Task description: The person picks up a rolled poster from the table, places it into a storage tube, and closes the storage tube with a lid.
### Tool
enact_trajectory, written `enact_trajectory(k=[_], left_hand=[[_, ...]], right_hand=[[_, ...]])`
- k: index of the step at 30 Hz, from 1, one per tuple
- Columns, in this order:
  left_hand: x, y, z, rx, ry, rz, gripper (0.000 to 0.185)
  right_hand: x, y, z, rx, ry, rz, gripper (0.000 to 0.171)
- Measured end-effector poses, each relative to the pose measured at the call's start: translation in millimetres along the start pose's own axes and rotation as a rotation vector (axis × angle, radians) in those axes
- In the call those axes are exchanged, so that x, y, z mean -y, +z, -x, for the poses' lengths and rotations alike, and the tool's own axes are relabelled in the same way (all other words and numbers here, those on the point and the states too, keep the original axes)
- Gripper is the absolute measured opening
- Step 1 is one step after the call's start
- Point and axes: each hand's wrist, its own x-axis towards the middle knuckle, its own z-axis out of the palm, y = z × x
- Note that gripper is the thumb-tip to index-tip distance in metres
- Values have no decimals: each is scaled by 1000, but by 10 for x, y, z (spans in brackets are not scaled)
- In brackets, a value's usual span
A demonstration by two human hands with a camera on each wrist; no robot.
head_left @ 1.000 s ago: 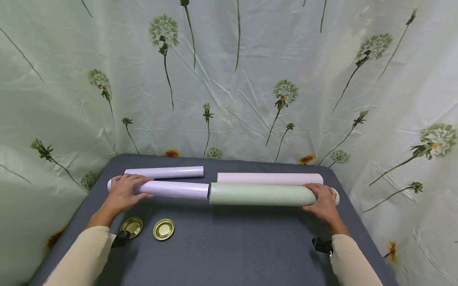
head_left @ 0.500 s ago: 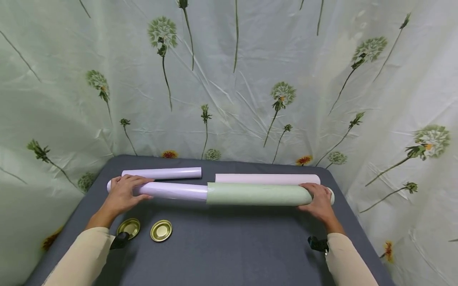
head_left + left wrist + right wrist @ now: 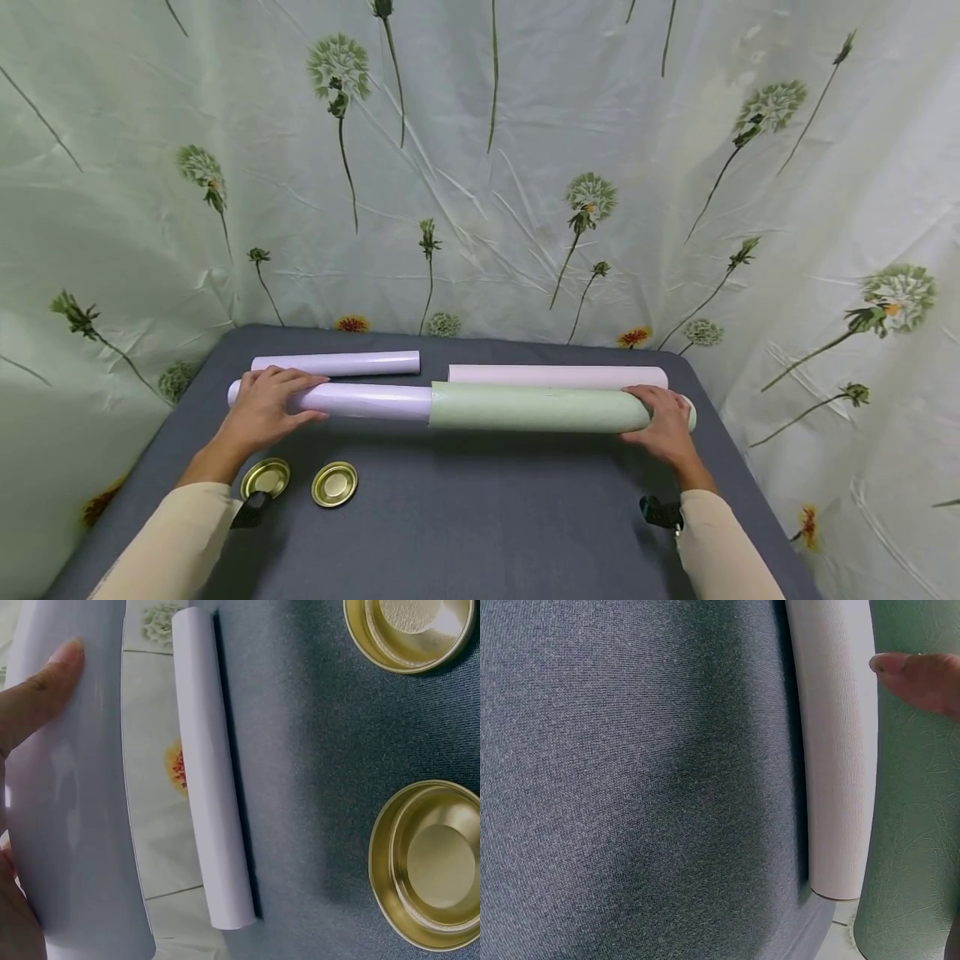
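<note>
In the head view my left hand grips the left end of a glossy lilac roll that lies across the grey table. My right hand grips the right end of a wider pale green tube. The lilac roll's right end meets the green tube's open mouth, and the two lie in one line. In the left wrist view my thumb presses on the lilac roll. The right wrist view shows a fingertip on the green tube.
A second lilac roll and a pale pink roll lie just behind, near the flowered curtain. Two gold lids sit in front of my left hand. The curtain closes in the table at the back and both sides.
The small gap between the lilac roll and the green tube has closed; the green tube has slid left, and the lilac end now sits at or just inside its mouth.
</note>
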Motion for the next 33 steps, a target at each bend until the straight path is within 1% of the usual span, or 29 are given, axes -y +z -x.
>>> enact_trajectory(k=[9,17,21,27,33], left_hand=[[-50,35,50,-48,52,-22,50],[-117,62,-13,-80,101,-23,49],[-158,85,-19,-82,100,-24,49],[-177,172,-13,-134,114,-9,48],[-224,184,-24,-131,118,-8,48]], right_hand=[[-20,-3,-75,24,-29,-2,70],[0,-12,-47,4,-38,10,71],[26,-10,-50,-11,-53,12,72],[39,5,-51,-14,-45,0,72],[48,-4,-41,-17,-28,-3,72]])
